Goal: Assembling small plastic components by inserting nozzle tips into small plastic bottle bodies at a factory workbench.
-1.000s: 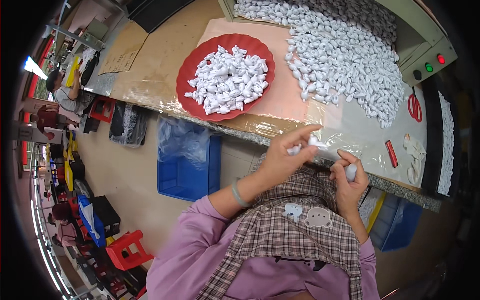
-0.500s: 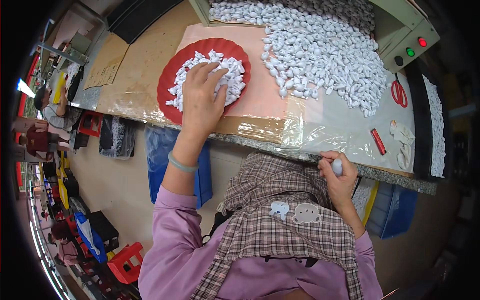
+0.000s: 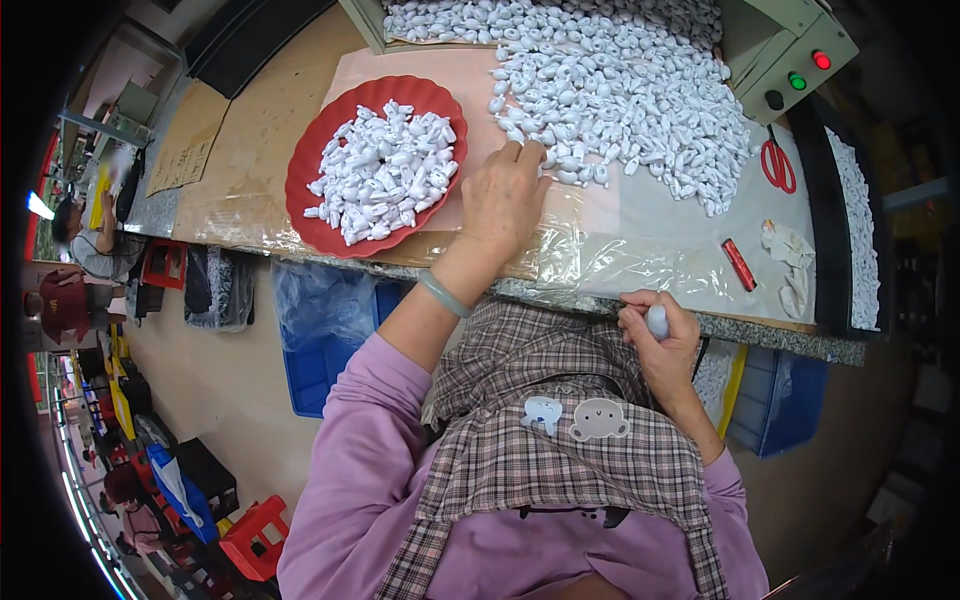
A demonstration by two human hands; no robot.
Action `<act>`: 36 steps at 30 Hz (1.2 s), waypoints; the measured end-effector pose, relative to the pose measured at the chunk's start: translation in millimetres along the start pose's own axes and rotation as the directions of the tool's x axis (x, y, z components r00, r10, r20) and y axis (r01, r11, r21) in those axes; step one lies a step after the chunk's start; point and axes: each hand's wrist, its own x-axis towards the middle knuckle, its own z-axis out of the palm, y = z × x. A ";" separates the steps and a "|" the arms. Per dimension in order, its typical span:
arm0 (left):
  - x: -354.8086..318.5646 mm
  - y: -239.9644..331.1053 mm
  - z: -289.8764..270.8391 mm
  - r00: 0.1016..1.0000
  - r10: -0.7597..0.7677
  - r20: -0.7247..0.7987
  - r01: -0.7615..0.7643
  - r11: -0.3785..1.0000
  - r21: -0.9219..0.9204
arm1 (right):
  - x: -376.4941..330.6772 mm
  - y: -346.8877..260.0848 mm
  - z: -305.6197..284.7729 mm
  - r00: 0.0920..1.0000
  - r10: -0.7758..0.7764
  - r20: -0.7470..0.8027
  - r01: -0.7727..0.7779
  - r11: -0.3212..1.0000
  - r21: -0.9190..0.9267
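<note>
At frame centre, left hand (image 3: 508, 200) rests open-fingered at the edge of a heap of small white pieces (image 3: 620, 100), beside a red plate (image 3: 310, 170); right hand (image 3: 660, 335) grips a small white piece (image 3: 657, 321) lower right, red scissors (image 3: 777, 165) upper right.

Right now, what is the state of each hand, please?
Left hand: open, palm down, fingertips at the edge of the pile of small white parts.
Right hand: closed around one small white part.
</note>
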 end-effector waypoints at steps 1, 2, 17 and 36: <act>-0.4 0.0 0.0 1.000 0.004 0.005 -0.004 1.000 -0.002 | -0.2 0.7 -1.0 1.000 0.003 -0.002 -0.003 1.000 -0.005; -1.7 -0.8 -1.7 1.000 0.006 0.001 -0.006 0.998 -0.061 | -0.3 1.9 -1.5 1.000 0.007 -0.006 -0.007 1.000 -0.004; -60.8 32.2 -42.0 0.790 0.150 0.594 0.590 -0.446 -0.673 | 16.3 -9.8 -26.9 0.987 -0.157 0.022 0.150 0.972 0.181; -74.8 37.2 -33.1 0.721 0.199 0.664 0.666 -0.464 -0.584 | 8.2 -37.3 -23.7 0.918 -0.334 -0.215 0.369 0.917 0.150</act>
